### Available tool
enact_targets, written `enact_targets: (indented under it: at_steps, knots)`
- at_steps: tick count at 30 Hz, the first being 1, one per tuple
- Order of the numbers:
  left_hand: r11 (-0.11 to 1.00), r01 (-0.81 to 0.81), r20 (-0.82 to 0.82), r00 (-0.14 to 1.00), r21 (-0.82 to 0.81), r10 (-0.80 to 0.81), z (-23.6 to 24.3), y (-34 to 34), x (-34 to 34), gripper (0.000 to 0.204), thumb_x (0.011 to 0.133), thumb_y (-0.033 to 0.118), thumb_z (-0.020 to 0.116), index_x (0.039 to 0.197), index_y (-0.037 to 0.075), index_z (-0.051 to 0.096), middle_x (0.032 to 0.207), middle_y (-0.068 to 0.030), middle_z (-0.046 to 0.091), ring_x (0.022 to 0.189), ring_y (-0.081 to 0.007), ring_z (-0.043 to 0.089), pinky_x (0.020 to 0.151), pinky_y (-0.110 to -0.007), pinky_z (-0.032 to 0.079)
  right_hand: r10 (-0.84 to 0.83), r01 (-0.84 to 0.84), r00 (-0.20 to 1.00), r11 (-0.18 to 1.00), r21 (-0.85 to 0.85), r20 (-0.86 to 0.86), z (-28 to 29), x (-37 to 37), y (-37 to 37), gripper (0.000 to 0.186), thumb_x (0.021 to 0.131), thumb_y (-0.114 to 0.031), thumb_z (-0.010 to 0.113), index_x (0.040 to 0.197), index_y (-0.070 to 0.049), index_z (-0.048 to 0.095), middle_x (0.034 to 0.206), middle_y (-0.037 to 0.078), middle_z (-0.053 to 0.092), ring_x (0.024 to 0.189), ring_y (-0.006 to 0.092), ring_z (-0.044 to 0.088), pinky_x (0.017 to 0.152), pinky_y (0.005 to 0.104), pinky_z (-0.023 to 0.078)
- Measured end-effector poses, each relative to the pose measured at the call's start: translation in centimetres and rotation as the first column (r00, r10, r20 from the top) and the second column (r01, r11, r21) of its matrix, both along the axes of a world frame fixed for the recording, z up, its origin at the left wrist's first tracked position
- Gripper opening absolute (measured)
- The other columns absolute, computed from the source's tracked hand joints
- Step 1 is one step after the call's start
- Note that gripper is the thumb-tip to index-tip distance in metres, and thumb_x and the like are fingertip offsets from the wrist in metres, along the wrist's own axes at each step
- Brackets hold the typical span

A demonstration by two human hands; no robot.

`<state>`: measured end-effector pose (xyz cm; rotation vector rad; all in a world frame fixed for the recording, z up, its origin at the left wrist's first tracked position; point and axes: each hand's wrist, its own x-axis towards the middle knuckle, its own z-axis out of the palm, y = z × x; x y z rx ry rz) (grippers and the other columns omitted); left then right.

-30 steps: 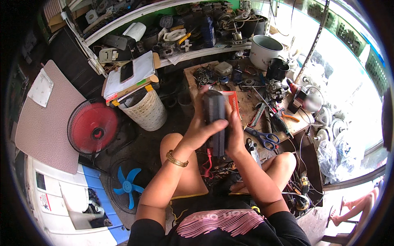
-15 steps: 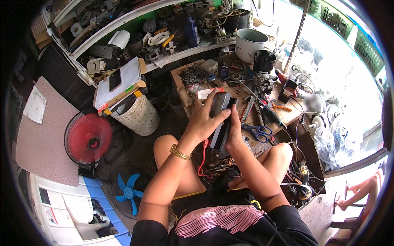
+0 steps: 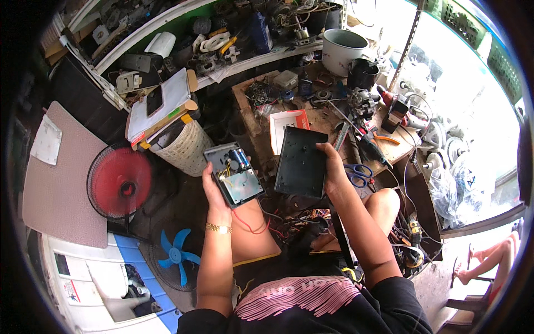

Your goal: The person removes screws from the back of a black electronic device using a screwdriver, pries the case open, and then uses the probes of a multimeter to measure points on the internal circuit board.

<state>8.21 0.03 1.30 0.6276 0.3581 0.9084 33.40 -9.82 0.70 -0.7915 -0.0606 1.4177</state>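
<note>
Here, seen from above, a seated person works over a cluttered wooden workbench [image 3: 311, 119] strewn with tools and parts, with a long shelf [image 3: 183, 28] of spare components curving across the top of the view. To the person's left stand a flat brown board [image 3: 58, 183], a red fan grille [image 3: 119, 181] and a woven waste basket [image 3: 186, 149] topped by a stack of papers and a dark phone; a small blue fan blade [image 3: 177, 255] lies lower down on the floor. A white cooker pot [image 3: 344, 47] sits at the far end of the bench, a small white tray with a red rim [image 3: 285, 127] lies near its middle, and blue-handled scissors [image 3: 359, 172] rest just beside the person's right wrist. The right hand [image 3: 332, 170] is closed on the right edge of a flat black cover [image 3: 301, 162], thumb on its face, holding it tilted above the lap. The left hand [image 3: 214, 188] grips from beneath the open device base [image 3: 233, 173], a grey housing whose interior faces up, showing blue cylindrical cells and yellow wiring; red wires hang from it toward the lap. Cover and base are held side by side, close but apart, in front of the bench. A gold bracelet [image 3: 218, 228] circles the left wrist.
</note>
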Motion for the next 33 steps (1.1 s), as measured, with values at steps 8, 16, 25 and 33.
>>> enact_targets:
  at_steps: [8, 16, 25, 33]
  knots:
    - [0.953, -0.191, -0.038, 0.982, -0.234, 0.187, -3.5, -1.9, -6.7, 0.055, 0.094, 0.046, 0.047, 0.125, 0.002, 0.056, 0.117, -0.0173, 0.063, 0.104, -0.0313, 0.064, 0.092, -0.043, 0.052, -0.081, 0.081, 0.995, 0.997, -0.010, 0.052, -0.2, 0.1, -0.5, 0.027, 0.085, -0.022, 0.065, 0.105, -0.003, 0.062, 0.095, 0.011, 0.068, 0.083, 0.0251, 0.067, 0.078, 0.0394, 0.056]
    - [0.872, -0.488, -0.516, 0.735, 0.049, 0.440, -4.2, -2.2, -9.7, 0.039, 0.095, 0.032, 0.050, 0.115, -0.001, 0.058, 0.109, -0.0113, 0.064, 0.098, -0.0215, 0.064, 0.086, -0.034, 0.052, -0.094, 0.095, 0.992, 0.995, -0.010, 0.082, -0.2, 2.5, 0.2, 0.026, 0.087, -0.023, 0.061, 0.102, -0.001, 0.063, 0.099, 0.014, 0.069, 0.091, 0.0279, 0.066, 0.088, 0.0413, 0.051]
    - [0.868, -0.457, -0.574, 0.665, 0.193, 0.478, -5.1, -2.4, -9.0, 0.048, 0.095, 0.028, 0.047, 0.133, 0.000, 0.048, 0.123, -0.0133, 0.052, 0.115, -0.0240, 0.050, 0.101, -0.035, 0.038, -0.098, 0.097, 0.989, 0.995, 0.018, 0.111, 2.2, 6.4, 1.6, 0.018, 0.087, -0.018, 0.061, 0.093, -0.002, 0.065, 0.089, 0.012, 0.069, 0.080, 0.0264, 0.067, 0.083, 0.0398, 0.054]
    - [0.352, 0.070, -0.338, -0.157, 0.933, 0.928, -2.4, -3.3, -7.1, 0.057, 0.088, 0.021, 0.058, 0.138, -0.001, 0.041, 0.131, -0.0233, 0.042, 0.123, -0.0382, 0.039, 0.105, -0.045, 0.029, -0.060, 0.066, 0.996, 0.994, -0.083, 0.071, -0.5, 6.1, 2.0, 0.013, 0.084, -0.010, 0.059, 0.094, -0.002, 0.061, 0.087, 0.011, 0.066, 0.077, 0.0245, 0.065, 0.080, 0.0396, 0.054]
